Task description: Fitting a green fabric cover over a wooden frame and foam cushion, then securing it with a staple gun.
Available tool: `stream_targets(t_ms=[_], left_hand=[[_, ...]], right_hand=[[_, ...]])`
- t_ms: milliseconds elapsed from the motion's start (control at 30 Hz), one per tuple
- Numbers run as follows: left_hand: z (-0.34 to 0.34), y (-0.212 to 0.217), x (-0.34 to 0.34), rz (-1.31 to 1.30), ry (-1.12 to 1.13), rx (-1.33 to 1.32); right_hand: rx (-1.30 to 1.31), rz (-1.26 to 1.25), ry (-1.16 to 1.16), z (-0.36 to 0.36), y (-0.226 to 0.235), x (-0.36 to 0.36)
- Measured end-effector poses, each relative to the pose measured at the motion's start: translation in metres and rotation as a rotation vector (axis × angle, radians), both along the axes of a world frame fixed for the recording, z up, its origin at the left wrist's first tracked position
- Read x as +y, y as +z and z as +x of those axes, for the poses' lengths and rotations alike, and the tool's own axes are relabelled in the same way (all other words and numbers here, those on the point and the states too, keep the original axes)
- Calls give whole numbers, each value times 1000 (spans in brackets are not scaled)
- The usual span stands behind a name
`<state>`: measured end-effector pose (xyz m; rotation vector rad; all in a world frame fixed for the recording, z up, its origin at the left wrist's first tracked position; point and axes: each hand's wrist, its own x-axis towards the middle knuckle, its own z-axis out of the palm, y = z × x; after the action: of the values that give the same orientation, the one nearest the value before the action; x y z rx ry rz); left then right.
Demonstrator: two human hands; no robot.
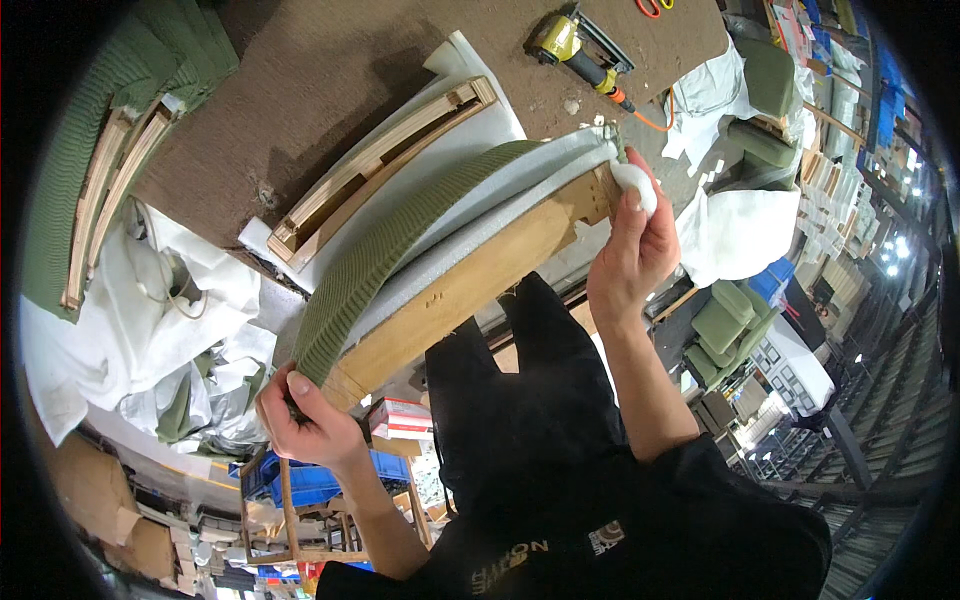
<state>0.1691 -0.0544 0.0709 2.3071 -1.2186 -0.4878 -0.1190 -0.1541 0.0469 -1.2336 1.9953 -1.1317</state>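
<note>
The left one of two cameras on my head looks steeply down over my shirt [700,530] and trousers [525,410], with my left hand [312,420] and right hand [635,235] near below it. Its wide fisheye takes in the table [230,180] at the top, bends straight edges toward its round rim, and reaches far off to lights [901,244] at the right.
</note>
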Motion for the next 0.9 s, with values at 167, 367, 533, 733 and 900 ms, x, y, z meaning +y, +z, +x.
stream_targets(t_ms=[167,367,533,733,900], left_hand=[[2,1,7,31,6,-15],[-1,1,-12,31,36,46],[1,-2,-5,-19,23,4],[1,9,-5,42,-42,59],[-19,46,-36,269,-317,154]], right_hand=[[-219,-16,15,1,3,4],[-464,-12,2,2,14,15],[-134,410,250,-53,24,86],[-164,817,9,-91,47,48],[140,756,506,-87,47,-57]])
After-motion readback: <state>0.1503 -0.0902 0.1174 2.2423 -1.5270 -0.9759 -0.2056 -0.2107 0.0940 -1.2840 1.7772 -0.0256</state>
